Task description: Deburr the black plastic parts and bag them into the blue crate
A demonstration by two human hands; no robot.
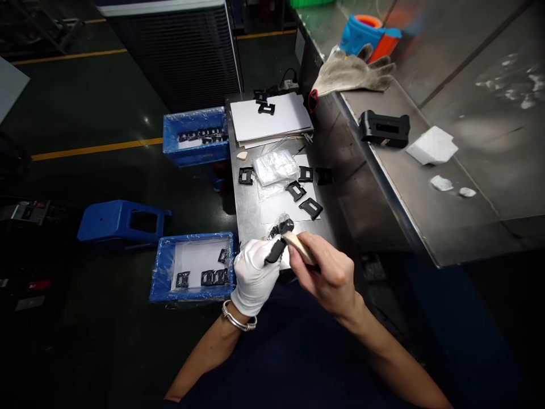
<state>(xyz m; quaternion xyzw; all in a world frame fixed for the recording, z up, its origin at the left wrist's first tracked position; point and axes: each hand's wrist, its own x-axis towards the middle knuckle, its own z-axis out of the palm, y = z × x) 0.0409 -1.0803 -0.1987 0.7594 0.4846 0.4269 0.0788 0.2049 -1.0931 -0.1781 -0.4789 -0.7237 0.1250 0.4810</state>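
Two hands of mine are close together above the end of a steel table [243, 218]. My left hand [254, 276] wears a white glove, and its fingers are closed, clamped on one black plastic frame [276, 251]. My right hand [327, 272] is bare, and its fingers are together, pinching one beige block [300, 247], which is long and looks smooth. Its tip touches the frame. One silver bangle [238, 321] sits on my left wrist.

Just past my fingertips lies one black piece wrapped in clear plastic [281, 227]. Farther beyond my fingers, five more black frames [296, 190] lie around one crumpled plastic bag [275, 167]. Left of my gloved fingers is one blue crate [191, 294], lined with film, with four black frames on white paper inside. Farther away, a second blue crate [196, 152] holds more frames, too small for me to count. Far right of my fingers, on a steel shelf [426, 221], lie one worn grey work glove [351, 74] and one bulky black part [384, 128].
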